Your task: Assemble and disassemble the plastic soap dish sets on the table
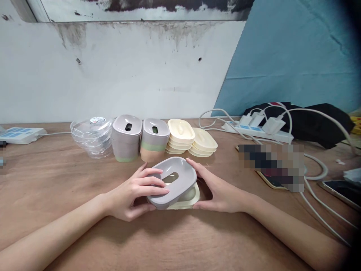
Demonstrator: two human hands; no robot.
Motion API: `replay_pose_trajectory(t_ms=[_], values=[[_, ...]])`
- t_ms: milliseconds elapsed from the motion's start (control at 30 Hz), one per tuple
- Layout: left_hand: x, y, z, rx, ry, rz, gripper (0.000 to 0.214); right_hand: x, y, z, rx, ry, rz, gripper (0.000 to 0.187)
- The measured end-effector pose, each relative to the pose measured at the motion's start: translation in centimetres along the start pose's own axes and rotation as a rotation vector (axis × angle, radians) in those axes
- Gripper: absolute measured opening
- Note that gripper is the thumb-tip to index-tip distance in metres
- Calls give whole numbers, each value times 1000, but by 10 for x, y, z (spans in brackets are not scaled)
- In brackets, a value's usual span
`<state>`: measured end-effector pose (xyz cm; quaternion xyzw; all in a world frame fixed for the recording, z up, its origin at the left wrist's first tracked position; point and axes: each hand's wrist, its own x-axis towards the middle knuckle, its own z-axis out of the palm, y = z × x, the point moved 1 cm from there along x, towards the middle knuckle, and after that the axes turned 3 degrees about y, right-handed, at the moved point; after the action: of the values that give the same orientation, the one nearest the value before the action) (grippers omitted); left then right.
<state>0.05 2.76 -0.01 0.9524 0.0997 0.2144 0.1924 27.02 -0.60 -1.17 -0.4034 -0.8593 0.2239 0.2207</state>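
My left hand (135,194) grips the left side of a grey oval lid (173,182) that has a slot in its middle. The lid sits tilted over a cream tray (191,199) on the wooden table (70,177). On the other side my right hand (217,190) holds the lid's rim and the cream tray, fingers curled around their edge. Both hands are closed on the pair, close to the table's middle.
Behind the hands stand a stack of clear bowls (91,137), two stacks of grey lidded boxes (126,137) (153,139) and two piles of cream trays (180,135) (203,143). A power strip (254,128) with cables, black cloth and phones lie at the right.
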Motion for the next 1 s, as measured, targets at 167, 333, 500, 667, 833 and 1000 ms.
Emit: replay_pose_trajectory(t_ms=[167,333,500,667,833,1000], values=[[-1,-2,-1,-101,23,-110,49,1,-2,-2,-20,-10,-25,84],[0,-2,1,-167,-10,-223,48,2,-4,-2,-15,39,19,82],[-2,-4,2,-161,8,-235,43,3,-3,-3,-13,29,54,65],[-3,-4,2,-200,-31,-254,46,4,-3,-4,7,-7,63,56],[-1,-2,4,-117,-60,-241,52,4,-8,-3,-4,-71,96,51],[0,0,5,-34,-74,-254,74,4,-7,-1,-23,-57,72,61]])
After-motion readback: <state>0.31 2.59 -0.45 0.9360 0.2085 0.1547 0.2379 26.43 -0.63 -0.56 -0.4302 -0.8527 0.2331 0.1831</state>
